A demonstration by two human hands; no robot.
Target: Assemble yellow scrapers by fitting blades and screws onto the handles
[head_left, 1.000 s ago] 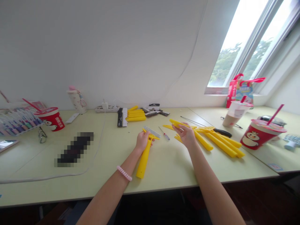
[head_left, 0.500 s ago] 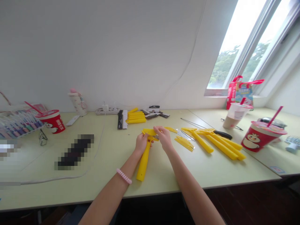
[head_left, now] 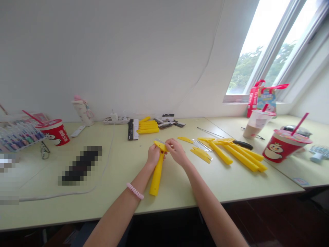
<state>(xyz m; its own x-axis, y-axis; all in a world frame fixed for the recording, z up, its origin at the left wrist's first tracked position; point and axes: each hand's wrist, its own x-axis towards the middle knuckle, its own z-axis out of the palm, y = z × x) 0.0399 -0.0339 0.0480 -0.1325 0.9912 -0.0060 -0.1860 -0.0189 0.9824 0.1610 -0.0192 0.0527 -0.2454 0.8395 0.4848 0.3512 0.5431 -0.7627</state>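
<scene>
A yellow scraper (head_left: pixel 157 176) is between my hands, its long handle slanting toward the table's front edge. A thin metal blade (head_left: pixel 159 140) shows along the far edge of its head. My left hand (head_left: pixel 153 155) is closed around the scraper at the left of the head. With bent fingers my right hand (head_left: pixel 176 151) pinches the right end of the head. To the right lie flat yellow blade covers (head_left: pixel 201 155), a few metal blades (head_left: pixel 203 145) and several yellow scraper handles (head_left: pixel 221 153).
A screwdriver with a black grip (head_left: pixel 243 144) lies behind the handles. Red cups stand at right (head_left: pixel 279 145) and left (head_left: pixel 53 132). More yellow handles (head_left: pixel 149 127) and black packaging (head_left: pixel 168 120) lie near the wall. A white cable (head_left: pixel 64 195) crosses the table at left.
The head's yellow part now sits in front of the blade, whose edge shows along the far side. My right hand has shifted slightly at the head. The view has moved a little.
</scene>
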